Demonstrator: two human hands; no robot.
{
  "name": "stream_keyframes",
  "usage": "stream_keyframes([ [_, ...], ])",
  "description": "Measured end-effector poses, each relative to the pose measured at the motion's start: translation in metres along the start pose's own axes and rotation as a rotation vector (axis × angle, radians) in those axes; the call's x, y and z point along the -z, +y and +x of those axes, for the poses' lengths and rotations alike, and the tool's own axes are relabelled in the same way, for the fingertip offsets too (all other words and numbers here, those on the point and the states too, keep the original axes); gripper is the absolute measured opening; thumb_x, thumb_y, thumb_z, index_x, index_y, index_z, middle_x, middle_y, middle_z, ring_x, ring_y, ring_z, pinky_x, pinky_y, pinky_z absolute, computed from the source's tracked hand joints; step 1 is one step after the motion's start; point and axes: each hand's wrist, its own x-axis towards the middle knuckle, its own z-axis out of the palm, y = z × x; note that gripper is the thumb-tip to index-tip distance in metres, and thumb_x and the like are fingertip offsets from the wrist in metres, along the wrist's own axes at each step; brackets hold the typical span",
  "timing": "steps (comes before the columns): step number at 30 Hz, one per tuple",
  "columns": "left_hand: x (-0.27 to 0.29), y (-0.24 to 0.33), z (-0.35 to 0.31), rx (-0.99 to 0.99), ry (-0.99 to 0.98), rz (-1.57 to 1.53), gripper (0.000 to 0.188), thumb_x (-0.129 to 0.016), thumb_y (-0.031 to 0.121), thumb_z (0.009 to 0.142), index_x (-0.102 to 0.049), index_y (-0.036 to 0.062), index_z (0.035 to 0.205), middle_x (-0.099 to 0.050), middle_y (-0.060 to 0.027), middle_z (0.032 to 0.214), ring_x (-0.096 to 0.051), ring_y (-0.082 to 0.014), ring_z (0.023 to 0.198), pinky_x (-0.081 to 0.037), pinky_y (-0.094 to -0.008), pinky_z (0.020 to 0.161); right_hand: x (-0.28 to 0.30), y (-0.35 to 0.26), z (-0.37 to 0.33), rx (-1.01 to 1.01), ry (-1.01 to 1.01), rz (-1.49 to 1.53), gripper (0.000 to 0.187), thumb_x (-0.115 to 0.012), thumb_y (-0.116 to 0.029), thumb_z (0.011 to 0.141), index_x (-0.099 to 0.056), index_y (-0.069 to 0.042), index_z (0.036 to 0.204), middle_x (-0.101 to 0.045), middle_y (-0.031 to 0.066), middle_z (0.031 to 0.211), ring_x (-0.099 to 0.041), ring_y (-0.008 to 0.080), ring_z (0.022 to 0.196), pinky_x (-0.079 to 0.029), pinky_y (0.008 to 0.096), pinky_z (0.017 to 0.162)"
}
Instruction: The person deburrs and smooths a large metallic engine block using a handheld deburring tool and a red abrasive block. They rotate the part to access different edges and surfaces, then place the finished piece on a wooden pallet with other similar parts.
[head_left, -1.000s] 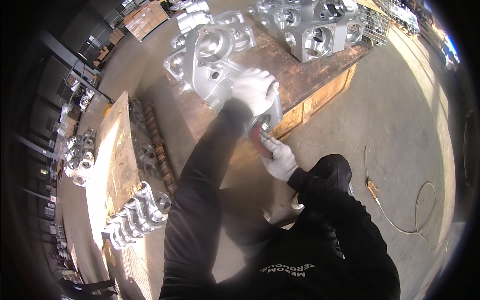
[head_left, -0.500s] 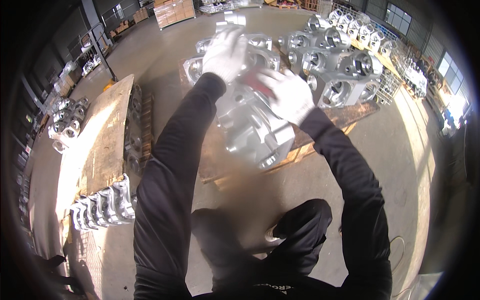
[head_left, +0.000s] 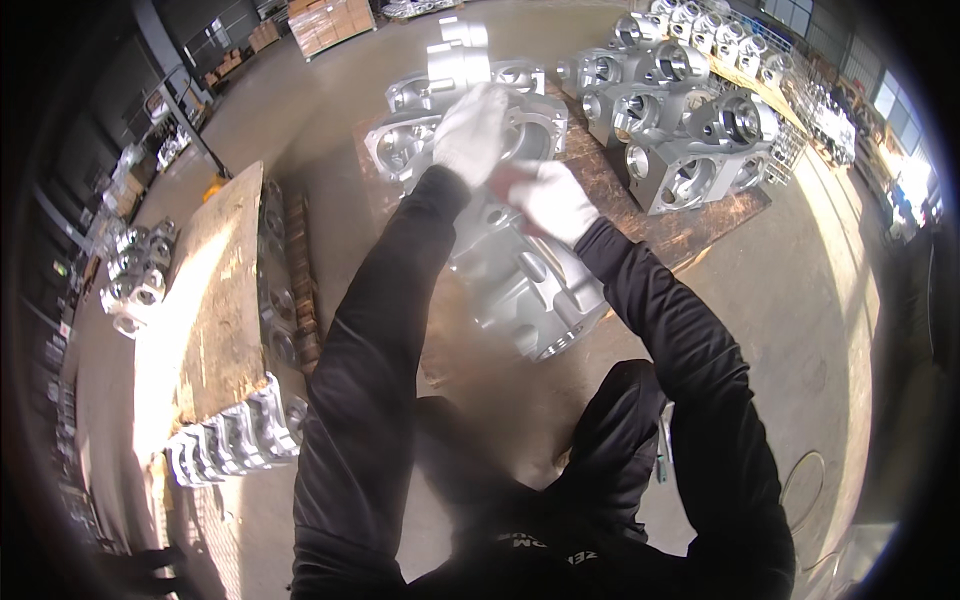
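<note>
In front of me a large silver-grey metal casting (head_left: pixel 525 300) rests on a wooden pallet (head_left: pixel 690 235). My left hand (head_left: pixel 472 135), in a white glove, lies over the upper part of the castings with its fingers stretched out, seemingly holding nothing. Just right of and nearer than it, my right hand (head_left: pixel 558 203), gloved likewise, is closed on a dull red pad (head_left: pixel 508 182) above the near casting. The pad is blurred and partly hidden by the fingers. More castings with round bores, such as one casting (head_left: pixel 400 148), stand beyond my left hand.
Several castings (head_left: pixel 690 170) are grouped on the pallet's right side. At left is a plywood-topped stack (head_left: pixel 225 320) with ribbed metal parts (head_left: pixel 235 435) at its near end. Wire cages (head_left: pixel 785 150) with more parts stand at far right. Cardboard boxes (head_left: pixel 330 25) sit at the back.
My right hand has moved left with the red pad, toward the left hand. The left hand has shifted slightly right and nearer. The whole view has tilted a little.
</note>
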Motion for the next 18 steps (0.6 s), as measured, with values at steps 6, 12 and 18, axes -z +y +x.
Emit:
stream_keyframes([
  [6,0.013,-0.003,0.004,0.267,-0.186,-0.351,0.062,-0.038,0.051,0.118,-0.062,-0.0001,0.144,-0.067,-0.0154,0.138,-0.062,-0.0263,0.125,-0.047,-0.0377,0.112,0.021,-0.025,-0.005,0.227,-0.016,-0.953,0.03,-0.069,-0.035,0.094,-0.079,-0.01,0.107,-0.078,0.0179,0.109,-0.075,0.0343,0.109,-0.058,0.0445,0.097],
  [12,0.02,-0.004,0.01,0.229,-0.2,-0.302,0.064,-0.037,0.053,0.119,-0.069,0.0037,0.143,-0.072,-0.0078,0.133,-0.064,-0.0155,0.124,-0.049,-0.0311,0.11,-0.02,0.017,0.003,-0.372,0.125,1.155,0.033,-0.067,-0.021,0.096,-0.073,0.0,0.121,-0.072,0.0088,0.094,-0.071,0.0229,0.081,-0.06,0.038,0.073],
  [18,0.021,0.005,0.012,0.446,-0.208,-0.262,0.079,-0.036,0.064,0.115,-0.056,-0.0009,0.155,-0.064,-0.0202,0.15,-0.06,-0.0297,0.136,-0.045,-0.0377,0.116,-0.042,-0.006,0.008,-0.354,0.326,1.402,0.036,-0.067,-0.016,0.097,-0.069,-0.003,0.131,-0.072,0.0104,0.098,-0.072,0.0242,0.081,-0.06,0.0411,0.068],
])
